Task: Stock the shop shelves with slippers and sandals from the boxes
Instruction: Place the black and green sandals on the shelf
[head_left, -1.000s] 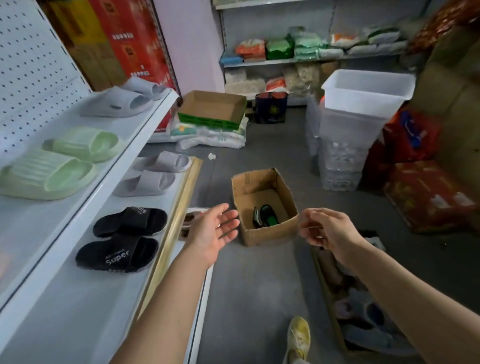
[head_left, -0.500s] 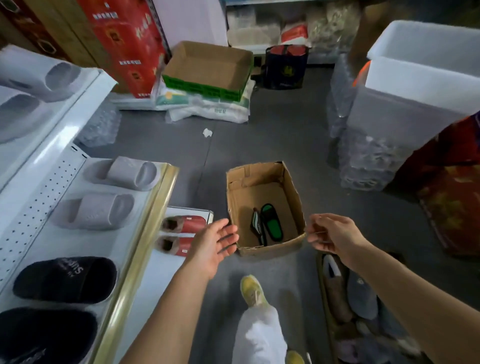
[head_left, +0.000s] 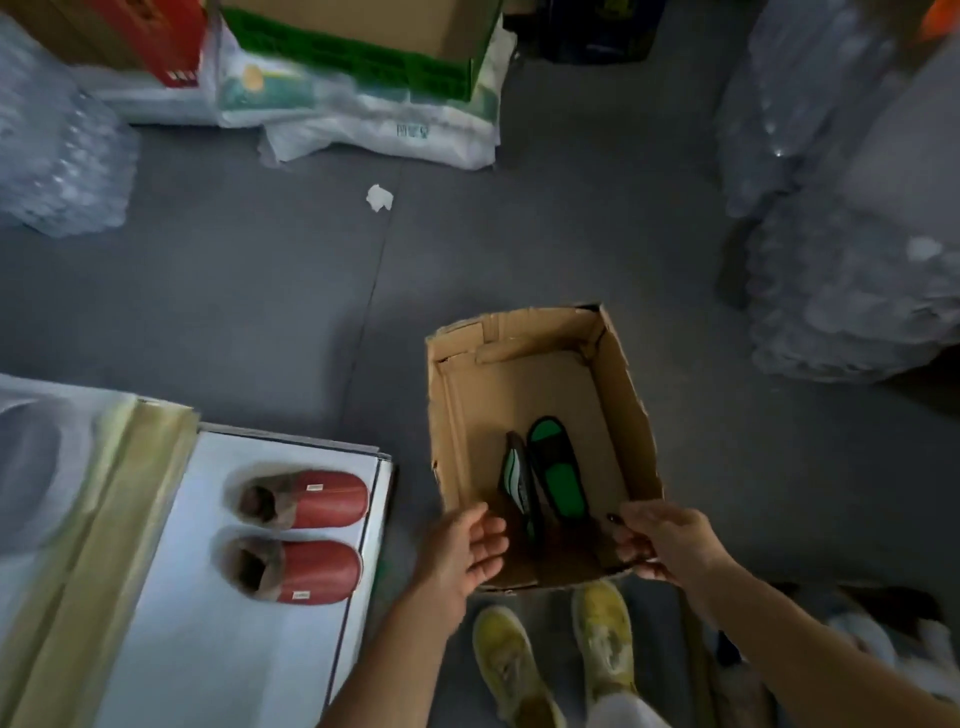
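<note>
An open cardboard box (head_left: 626, 395) stands on the grey floor in front of my feet. Inside it lie two black-and-green sandals (head_left: 551, 470), one flat, one on its side. My left hand (head_left: 462, 551) hovers open, palm up, over the box's near left corner. My right hand (head_left: 662, 543) reaches over the near right edge with loosely curled fingers and holds nothing. A pair of red fur-lined slippers (head_left: 301, 535) sits on the white bottom shelf (head_left: 208, 649) at left.
A second box (head_left: 727, 670) with slippers lies at the lower right, partly hidden by my arm. Wrapped bottle packs (head_left: 841, 291) stand at right and another bottle pack (head_left: 57, 166) at far left. Sacks (head_left: 384, 130) under a green-edged carton lie ahead. A paper scrap (head_left: 379, 197) is on the floor.
My view has tilted down from the shelves to the floor box. I stepped up to it, and both hands have come down over its near edge.
</note>
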